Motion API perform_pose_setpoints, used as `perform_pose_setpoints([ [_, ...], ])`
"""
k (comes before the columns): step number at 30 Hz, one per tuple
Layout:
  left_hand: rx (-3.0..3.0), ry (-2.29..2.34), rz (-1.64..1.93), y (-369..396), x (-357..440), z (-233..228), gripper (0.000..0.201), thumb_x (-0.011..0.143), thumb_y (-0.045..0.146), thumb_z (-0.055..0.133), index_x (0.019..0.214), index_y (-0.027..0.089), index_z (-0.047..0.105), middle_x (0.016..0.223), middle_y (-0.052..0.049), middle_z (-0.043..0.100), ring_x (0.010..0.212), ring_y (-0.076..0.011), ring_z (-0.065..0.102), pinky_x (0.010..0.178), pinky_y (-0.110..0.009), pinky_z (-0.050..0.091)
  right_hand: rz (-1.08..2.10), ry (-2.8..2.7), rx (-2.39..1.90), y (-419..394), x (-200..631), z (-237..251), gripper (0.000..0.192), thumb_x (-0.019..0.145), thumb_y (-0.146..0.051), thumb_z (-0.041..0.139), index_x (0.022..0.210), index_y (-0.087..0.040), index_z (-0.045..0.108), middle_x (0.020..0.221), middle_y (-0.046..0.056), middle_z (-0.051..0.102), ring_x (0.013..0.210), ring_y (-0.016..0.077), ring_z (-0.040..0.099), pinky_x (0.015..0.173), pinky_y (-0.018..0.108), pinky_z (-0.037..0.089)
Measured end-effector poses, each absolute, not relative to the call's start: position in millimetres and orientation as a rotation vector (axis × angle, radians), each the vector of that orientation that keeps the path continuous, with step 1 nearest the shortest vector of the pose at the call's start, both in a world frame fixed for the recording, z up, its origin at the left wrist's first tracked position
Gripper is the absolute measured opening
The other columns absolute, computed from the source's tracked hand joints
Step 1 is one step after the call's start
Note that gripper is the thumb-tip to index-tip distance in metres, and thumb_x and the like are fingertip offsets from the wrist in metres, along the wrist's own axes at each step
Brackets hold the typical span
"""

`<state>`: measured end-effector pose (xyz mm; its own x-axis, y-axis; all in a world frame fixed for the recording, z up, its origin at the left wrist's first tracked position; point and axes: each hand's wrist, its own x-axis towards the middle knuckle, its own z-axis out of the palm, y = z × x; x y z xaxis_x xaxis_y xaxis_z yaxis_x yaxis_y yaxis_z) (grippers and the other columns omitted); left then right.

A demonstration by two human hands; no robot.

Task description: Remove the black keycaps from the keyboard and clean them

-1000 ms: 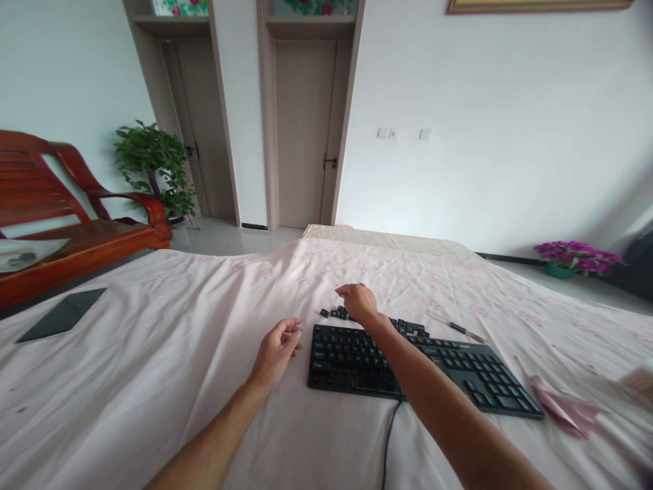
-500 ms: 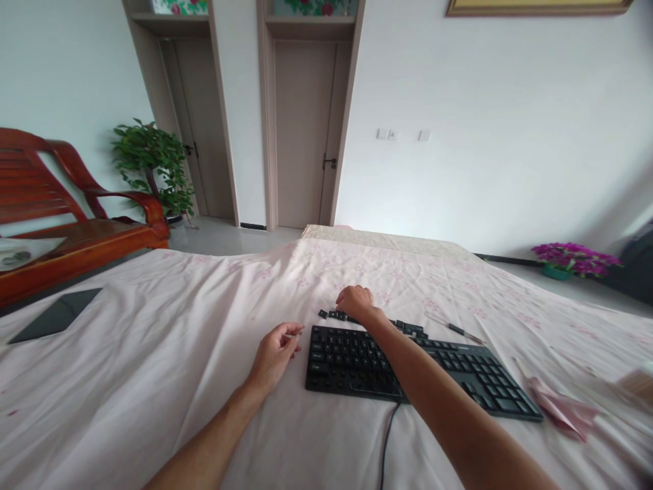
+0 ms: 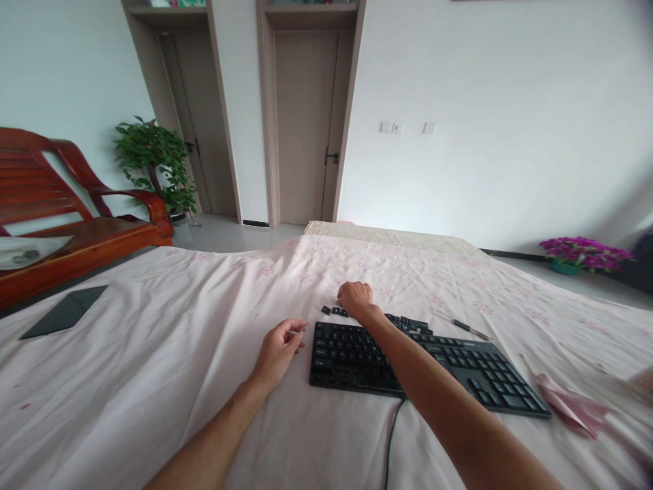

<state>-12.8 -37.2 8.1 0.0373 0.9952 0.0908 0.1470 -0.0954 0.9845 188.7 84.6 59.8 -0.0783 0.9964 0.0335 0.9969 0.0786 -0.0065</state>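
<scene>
At far left, a red-brown bench (image 3: 86, 235) bears a pale item (image 3: 33, 250); nearer, a dark panel (image 3: 65, 312) lies flat on the flowered sheet (image 3: 153, 381). A plant (image 3: 156, 160) stands beside the bench, next to 1 of the 2 doors (image 3: 207, 129). The left hand (image 3: 278, 350) is just left of the keyboard (image 3: 347, 348), thumb and forefinger close together at the tips; whether they pinch anything is too small to tell. The black keyboard lies on the sheet, partly hidden by the right forearm. Loose keys (image 3: 326, 310) lie beyond its far edge, and the right hand (image 3: 356, 297) is at that row, back upward, fingers curled; its fingertips are hidden, so I cannot tell if they clamp a key. A cable (image 3: 390, 442) runs from the keyboard's near edge. Right of the wrist sit more keys (image 3: 421, 327), bunched, then a looped tool (image 3: 462, 324). A pink cloth (image 3: 576, 406) lies by the keyboard's right end, and purple flowers (image 3: 586, 252) stand farther back.
</scene>
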Motion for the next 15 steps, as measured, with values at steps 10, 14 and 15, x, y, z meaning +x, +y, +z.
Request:
perform_pose_setpoints([
  [10,1.398,1.25,1.184,-36.3,-13.1,4.7,0.036,0.079,0.039,0.057,0.106,0.016,0.064,0.084,-0.005,0.066,0.073,-0.0156,0.064,0.062,-0.025,0.049,-0.056,-2.31,-2.084,81.9,190.0,59.0,0.022,0.076,-0.021,0.06,0.092,-0.02,0.074,0.1,0.013,0.07,0.1,0.025,0.061,0.085,0.035,0.037],
  [14,1.41,1.238,1.186,-35.9,-13.8,3.9,0.036,0.078,0.039,0.057,0.105,0.016,0.065,0.082,-0.004,0.066,0.072,-0.0156,0.064,0.062,-0.025,0.049,-0.087,-2.318,-2.065,79.1,185.4,58.7,0.021,0.077,-0.016,0.058,0.091,-0.016,0.074,0.101,0.016,0.069,0.099,0.0261,0.062,0.085,0.035,0.038],
  [15,1.41,1.237,1.19,-35.8,-13.9,3.7,0.036,0.078,0.039,0.058,0.105,0.016,0.065,0.084,-0.005,0.066,0.072,-0.0154,0.064,0.062,-0.025,0.049,-0.092,-2.32,-2.055,77.4,185.5,59.7,0.021,0.077,-0.016,0.058,0.092,-0.016,0.074,0.101,0.016,0.069,0.099,0.0264,0.061,0.085,0.035,0.038],
])
